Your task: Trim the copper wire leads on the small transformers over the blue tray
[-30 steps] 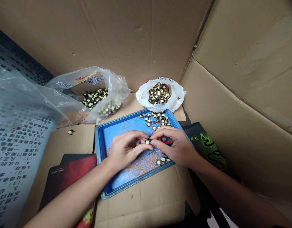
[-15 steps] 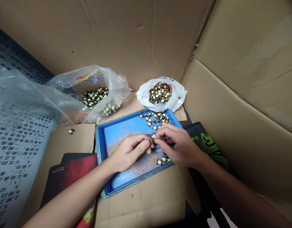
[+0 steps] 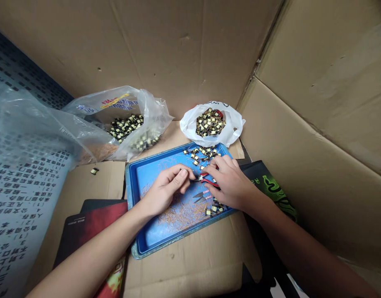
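Over the blue tray (image 3: 146, 247), my right hand (image 3: 229, 182) is closed on red-handled pliers (image 3: 205, 179). Their jaws point left, towards the fingertips of my left hand (image 3: 171, 186). That left hand is closed in a pinch; whatever it grips is too small and covered to make out. Below the pliers, small thread snips (image 3: 203, 196) with pinkish handles lie in the tray. Small black-and-yellow wound components (image 3: 208, 155) with wire leads are heaped at the tray's far right, and several more (image 3: 214, 209) lie near its front right. Loose copper wire clippings (image 3: 180, 215) cover the tray floor.
Behind the tray stand a white plastic bag (image 3: 236, 124) of components and, further left, a clear bag (image 3: 154, 111) with more. One component (image 3: 94, 171) lies on the cardboard at left. Cardboard walls (image 3: 165, 49) rise behind and right. Dark red mats (image 3: 97, 223) lie left.
My right hand has moved back from my left and now shows the pliers in its grip, where its fingers were close to my left fingertips before. The snips have come into clearer view.
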A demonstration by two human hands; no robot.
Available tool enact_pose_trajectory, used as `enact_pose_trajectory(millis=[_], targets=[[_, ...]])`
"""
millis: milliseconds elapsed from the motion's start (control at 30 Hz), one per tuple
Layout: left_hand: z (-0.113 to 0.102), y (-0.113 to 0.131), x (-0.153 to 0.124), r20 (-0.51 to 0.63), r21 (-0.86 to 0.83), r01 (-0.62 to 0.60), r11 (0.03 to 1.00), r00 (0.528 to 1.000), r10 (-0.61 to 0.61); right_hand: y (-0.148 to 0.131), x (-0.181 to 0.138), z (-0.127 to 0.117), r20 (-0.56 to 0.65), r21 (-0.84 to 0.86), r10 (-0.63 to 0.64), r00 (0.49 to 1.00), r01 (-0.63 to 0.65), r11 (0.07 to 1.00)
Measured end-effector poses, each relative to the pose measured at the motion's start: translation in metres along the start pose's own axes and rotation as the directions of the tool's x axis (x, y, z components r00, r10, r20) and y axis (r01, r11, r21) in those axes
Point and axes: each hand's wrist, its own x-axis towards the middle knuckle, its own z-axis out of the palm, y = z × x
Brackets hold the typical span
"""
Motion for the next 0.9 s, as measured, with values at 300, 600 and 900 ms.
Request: enact_pose_trajectory(millis=[300, 600, 900], targets=[[-0.002, -0.005, 0.0, -0.021, -0.215, -0.005, 0.977, 1.0, 0.001, 0.007, -0.001, 0.0, -0.198, 0.187, 0.07, 0.978, -0.033, 0.982], [0.0, -0.002, 0.004, -0.06, -0.361, 0.077, 0.929, 0.993, -0.105, -0.004, -0.002, -0.003, -0.383, 0.318, 0.116, 0.917, 0.012, 0.948], [0.001, -0.001, 0.003, -0.134, -0.308, 0.055, 0.95, 0.986, -0.1, -0.009, -0.003, 0.002, -0.286, 0.22, -0.034, 0.958, 0.1, 0.97]])
